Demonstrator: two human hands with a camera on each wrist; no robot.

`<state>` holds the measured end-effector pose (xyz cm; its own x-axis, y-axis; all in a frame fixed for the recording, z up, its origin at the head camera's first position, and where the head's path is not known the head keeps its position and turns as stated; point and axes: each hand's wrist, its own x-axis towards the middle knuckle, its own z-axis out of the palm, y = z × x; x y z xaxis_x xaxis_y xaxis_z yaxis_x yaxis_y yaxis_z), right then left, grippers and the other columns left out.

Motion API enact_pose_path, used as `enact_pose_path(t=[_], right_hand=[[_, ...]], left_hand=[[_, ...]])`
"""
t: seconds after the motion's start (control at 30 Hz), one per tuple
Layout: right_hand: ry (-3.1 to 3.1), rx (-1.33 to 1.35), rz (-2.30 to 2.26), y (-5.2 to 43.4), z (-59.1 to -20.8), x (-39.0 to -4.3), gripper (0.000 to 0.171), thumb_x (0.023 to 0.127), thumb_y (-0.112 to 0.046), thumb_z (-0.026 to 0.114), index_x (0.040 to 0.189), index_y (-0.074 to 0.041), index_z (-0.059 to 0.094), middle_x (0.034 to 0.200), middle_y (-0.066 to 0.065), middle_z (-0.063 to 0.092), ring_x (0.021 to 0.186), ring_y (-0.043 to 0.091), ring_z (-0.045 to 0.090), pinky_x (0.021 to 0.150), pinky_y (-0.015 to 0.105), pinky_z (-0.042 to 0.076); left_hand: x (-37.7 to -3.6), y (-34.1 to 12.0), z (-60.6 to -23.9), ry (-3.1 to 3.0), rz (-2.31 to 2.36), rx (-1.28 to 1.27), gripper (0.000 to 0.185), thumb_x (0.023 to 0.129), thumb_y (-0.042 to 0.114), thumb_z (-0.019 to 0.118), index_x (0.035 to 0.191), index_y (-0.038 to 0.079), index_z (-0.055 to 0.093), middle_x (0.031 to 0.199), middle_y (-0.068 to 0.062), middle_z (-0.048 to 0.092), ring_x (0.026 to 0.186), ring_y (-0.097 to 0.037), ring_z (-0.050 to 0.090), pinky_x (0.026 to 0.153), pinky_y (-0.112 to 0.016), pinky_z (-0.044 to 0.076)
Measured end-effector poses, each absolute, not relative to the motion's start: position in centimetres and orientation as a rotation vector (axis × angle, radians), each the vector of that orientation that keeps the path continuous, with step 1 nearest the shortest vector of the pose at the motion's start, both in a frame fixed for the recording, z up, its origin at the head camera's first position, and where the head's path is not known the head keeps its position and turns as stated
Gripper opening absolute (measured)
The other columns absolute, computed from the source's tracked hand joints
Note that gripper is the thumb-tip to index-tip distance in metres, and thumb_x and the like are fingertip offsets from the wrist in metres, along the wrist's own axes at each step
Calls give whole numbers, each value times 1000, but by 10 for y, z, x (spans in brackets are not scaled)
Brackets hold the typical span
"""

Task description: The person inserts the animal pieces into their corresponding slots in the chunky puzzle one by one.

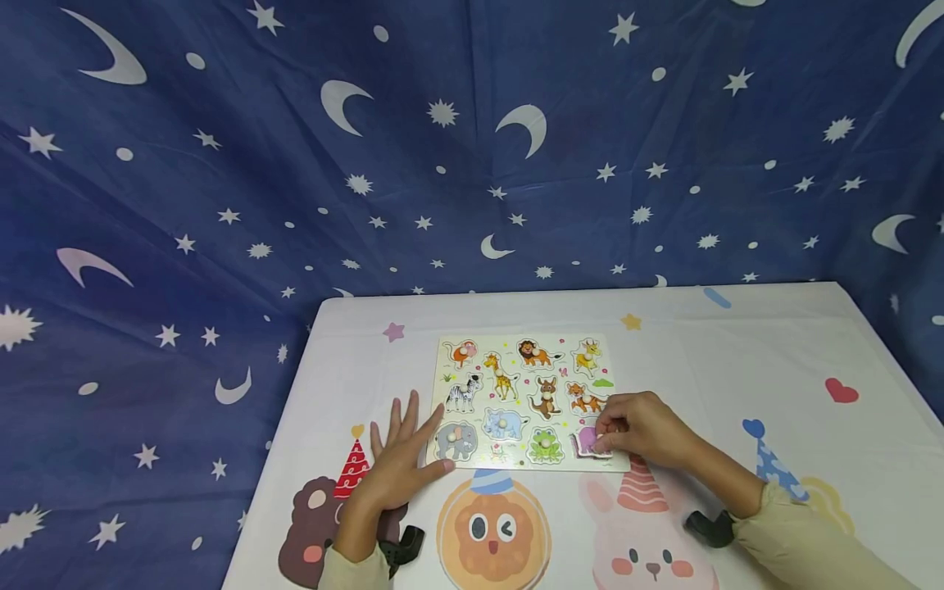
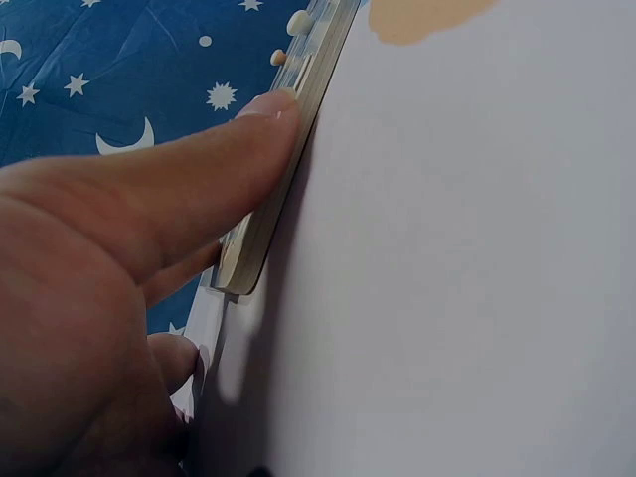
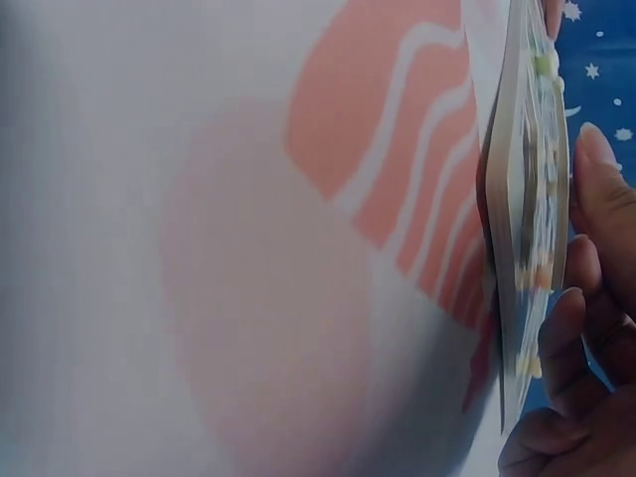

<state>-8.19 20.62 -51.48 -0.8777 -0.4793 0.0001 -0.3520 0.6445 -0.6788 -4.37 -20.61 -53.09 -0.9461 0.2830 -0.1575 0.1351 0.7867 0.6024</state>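
On the table lies a pale wooden peg puzzle board with animal pieces, seen edge-on in both wrist views. At its lower right corner my right hand pinches a puzzle piece with a purple animal, which sits slightly raised and tilted; the fingers partly cover it. My left hand lies spread at the board's lower left corner, fingers straight. In the left wrist view the thumb rests against the board's edge. Close to that thumb is the grey elephant piece.
Other pieces sit in the board, among them a green frog, a blue rhino and a tiger. A white cloth with cartoon prints covers the table. Behind hangs a blue curtain with moons and stars.
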Motion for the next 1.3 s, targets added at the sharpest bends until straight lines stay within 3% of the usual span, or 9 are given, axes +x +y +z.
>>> enact_pose_path(t=[1.3], right_hand=[[2723,-647,-1001,198,-523,-81,22,72,-32,92,72,-31,70,70,-18,55,66,0,49,59,19,41]], left_hand=[[-45,-205,-531,2721,915,302,86,88,48,74,161,24,35,173,-16,-1,157,-45,-14,113,-75,-19]])
